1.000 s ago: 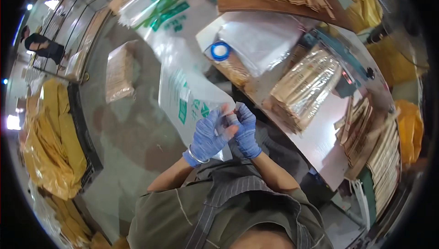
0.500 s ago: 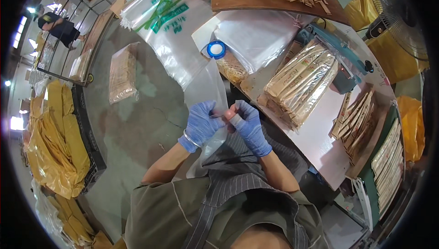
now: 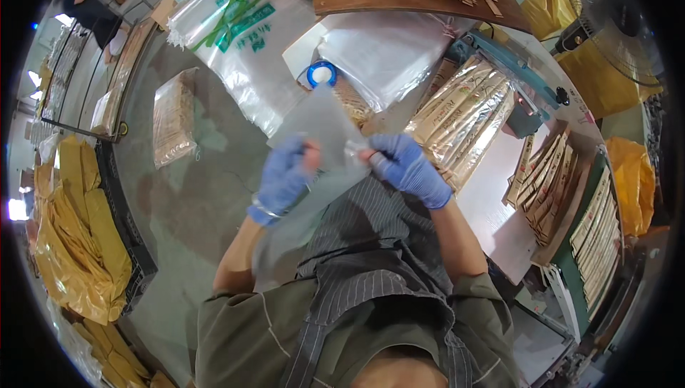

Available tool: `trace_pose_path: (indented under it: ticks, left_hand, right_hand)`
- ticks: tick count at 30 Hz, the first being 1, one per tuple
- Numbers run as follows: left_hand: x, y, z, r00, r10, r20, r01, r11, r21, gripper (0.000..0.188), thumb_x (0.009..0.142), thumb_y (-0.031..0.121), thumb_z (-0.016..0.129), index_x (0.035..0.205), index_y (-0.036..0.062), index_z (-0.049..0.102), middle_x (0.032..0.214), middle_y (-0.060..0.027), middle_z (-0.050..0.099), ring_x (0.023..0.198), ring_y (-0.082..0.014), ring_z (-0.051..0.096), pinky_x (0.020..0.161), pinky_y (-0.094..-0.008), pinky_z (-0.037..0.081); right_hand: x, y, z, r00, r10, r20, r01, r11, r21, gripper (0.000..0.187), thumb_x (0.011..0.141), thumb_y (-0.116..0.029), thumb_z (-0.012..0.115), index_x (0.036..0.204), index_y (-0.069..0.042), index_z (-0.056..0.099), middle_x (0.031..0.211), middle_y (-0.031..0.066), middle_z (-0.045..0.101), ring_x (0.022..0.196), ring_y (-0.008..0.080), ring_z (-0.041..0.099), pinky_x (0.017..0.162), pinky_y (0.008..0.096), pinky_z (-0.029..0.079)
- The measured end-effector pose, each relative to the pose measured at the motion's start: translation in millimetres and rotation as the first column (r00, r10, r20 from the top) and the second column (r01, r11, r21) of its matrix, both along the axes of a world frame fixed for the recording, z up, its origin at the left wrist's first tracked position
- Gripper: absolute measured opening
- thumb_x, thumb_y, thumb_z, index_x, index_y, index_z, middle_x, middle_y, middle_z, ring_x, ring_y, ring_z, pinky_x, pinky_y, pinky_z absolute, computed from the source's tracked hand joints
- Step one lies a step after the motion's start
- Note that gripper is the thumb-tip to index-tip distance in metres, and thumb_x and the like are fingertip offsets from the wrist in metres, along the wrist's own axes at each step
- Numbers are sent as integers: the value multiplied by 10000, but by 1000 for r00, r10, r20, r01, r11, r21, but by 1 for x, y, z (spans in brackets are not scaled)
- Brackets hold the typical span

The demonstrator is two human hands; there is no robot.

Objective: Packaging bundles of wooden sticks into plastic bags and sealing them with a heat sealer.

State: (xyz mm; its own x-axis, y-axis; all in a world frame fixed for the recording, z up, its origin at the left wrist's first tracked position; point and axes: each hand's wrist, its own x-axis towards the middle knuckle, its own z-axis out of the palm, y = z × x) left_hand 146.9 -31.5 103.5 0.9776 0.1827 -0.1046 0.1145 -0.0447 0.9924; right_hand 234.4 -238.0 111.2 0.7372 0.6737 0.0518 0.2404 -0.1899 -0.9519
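A thin transparent plastic bag [image 3: 325,128] is stretched between my hands in front of my striped apron, its lower part hanging down past my left wrist. My left hand [image 3: 282,177], in a blue glove with bare fingertips, is closed on one edge and smeared by motion. My right hand [image 3: 408,167], gloved the same way, pinches the opposite edge between thumb and fingers. Just beyond the bag sit a blue roll with a white centre [image 3: 322,74] and a stack of flat transparent bags [image 3: 389,56]. A filled pack of brown paper sleeves [image 3: 464,117] lies beside my right hand.
A blue-green sealing machine [image 3: 517,67] stands on the table at right, near loose brown sleeves [image 3: 542,181] in a box. A fan [image 3: 606,24] is at far right. Another packed bundle [image 3: 175,117] lies on the floor; yellow sacks [image 3: 75,238] are at left. A person stands far left.
My hands have moved apart, the left one to the left and the right one to the right, spreading the plastic bag between them. The whole view has shifted slightly.
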Motion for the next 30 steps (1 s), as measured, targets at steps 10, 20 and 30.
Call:
trace_pose_path:
  ticks: [10,20,30]
  left_hand:
    - [-1,54,-32,922,334,195,-304,937,-169,244,861,246,540,742,35,566,672,-10,552,616,-97,519,591,-242,437]
    - [19,-3,57,944,-106,312,-200,568,798,454,692,477,684,725,56,517,715,-79,544,660,-154,527,604,-276,412]
    - [-4,29,-5,871,-467,-151,487,861,146,253,834,231,564,752,-5,604,627,-40,581,556,-90,525,555,-259,460]
  right_hand:
    - [30,-17,-2,784,-382,489,574,746,-338,132,792,-129,564,738,-11,590,627,172,555,537,268,550,514,342,428]
    - [-6,19,15,871,-43,489,57,998,-14,51,743,-67,558,760,-23,540,635,175,514,572,348,526,509,382,407]
    - [-17,20,-21,781,-62,622,88,996,-10,73,753,-112,567,769,-51,531,647,150,500,582,336,511,519,403,394]
